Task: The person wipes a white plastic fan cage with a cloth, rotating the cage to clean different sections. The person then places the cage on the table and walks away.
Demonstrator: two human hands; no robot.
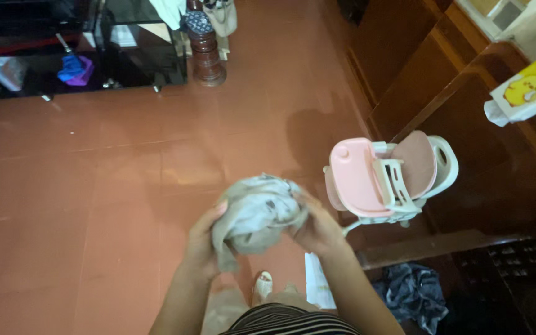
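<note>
A crumpled grey garment (257, 214) is bunched between both hands, held up above the red tiled floor (94, 186). The left hand (203, 242) has its grip closed on the cloth's lower left side, thumb over the top, with a fold hanging down past the wrist. The right hand (317, 226) has its grip closed on the right edge. The bundle fills the gap between the palms. A pink and white high chair (383, 177) stands near, to the right.
</note>
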